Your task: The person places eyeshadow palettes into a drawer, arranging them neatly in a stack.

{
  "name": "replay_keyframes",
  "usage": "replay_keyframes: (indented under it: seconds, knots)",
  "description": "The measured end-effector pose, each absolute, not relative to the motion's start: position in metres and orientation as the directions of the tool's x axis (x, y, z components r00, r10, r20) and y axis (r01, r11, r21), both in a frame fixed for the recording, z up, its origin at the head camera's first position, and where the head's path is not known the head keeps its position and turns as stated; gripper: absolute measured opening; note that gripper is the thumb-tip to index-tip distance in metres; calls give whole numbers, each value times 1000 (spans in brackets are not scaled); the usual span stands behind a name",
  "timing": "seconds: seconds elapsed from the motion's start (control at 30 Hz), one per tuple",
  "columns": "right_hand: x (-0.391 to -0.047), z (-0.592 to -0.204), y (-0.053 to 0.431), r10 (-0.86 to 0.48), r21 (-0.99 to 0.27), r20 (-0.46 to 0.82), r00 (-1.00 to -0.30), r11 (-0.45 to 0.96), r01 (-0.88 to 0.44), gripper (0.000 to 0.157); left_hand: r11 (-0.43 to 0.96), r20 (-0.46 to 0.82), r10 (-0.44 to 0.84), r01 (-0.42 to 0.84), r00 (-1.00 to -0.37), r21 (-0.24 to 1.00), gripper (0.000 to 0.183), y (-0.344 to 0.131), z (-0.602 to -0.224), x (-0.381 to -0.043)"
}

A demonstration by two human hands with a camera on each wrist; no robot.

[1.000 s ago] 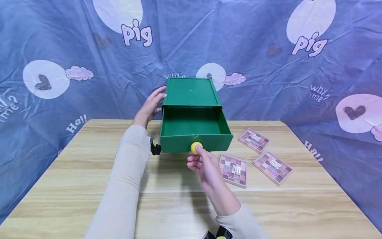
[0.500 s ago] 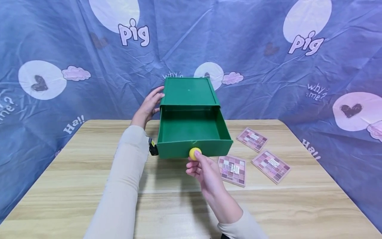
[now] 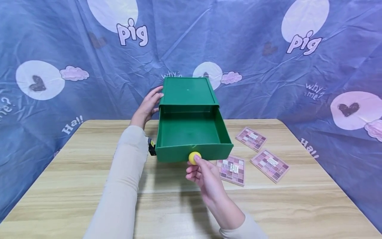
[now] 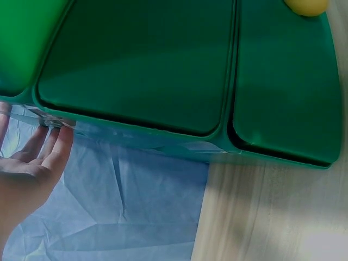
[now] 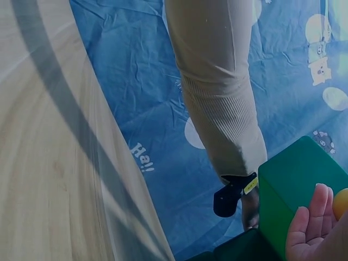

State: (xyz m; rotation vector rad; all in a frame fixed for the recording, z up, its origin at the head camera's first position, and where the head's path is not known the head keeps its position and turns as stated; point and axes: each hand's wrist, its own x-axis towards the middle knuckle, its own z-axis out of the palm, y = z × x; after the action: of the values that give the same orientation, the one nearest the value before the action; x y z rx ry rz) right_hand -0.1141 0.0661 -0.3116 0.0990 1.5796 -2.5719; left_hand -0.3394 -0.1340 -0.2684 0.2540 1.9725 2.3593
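In the head view a green plastic drawer unit (image 3: 188,91) stands at the far side of the table, its top drawer (image 3: 173,154) pulled out and bare inside. A round yellow knob (image 3: 194,158) sits on the drawer front. My right hand (image 3: 210,181) pinches this knob between thumb and fingers. Against the unit's left side rests my left hand (image 3: 146,106), its fingers extended along the upper edge. From the left wrist, stacked lower drawers (image 4: 136,65) show, with another yellow knob (image 4: 307,5) at the top right.
Three eyeshadow palettes lie on the table right of the unit: one near palette (image 3: 232,170) partly behind the right hand, one back palette (image 3: 251,138), one outer palette (image 3: 270,165). A blue printed cloth (image 3: 250,39) hangs close behind the wooden table (image 3: 74,186).
The top drawer has come farther out toward me, with the right hand keeping hold of its knob. My left hand stays at the unit's side. The whole view has shifted slightly.
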Motion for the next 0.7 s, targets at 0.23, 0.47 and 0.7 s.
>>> replay_keyframes:
  seconds: [0.23, 0.47, 0.7]
  knots:
    - [-109, -313, 66, -82, -884, -109, -991, -448, 134, 21, -196, 86, 141, 58, -986, 979, 48, -133, -268, -339]
    - [-107, -315, 64, -100, -890, -94, -991, -437, 128, 21, -189, 91, 127, 66, -988, 980, 48, -133, -270, -338]
    - [-109, -316, 63, -94, -889, -99, -991, -439, 131, 21, -181, 92, 121, 69, -988, 981, 48, -133, -270, -338]
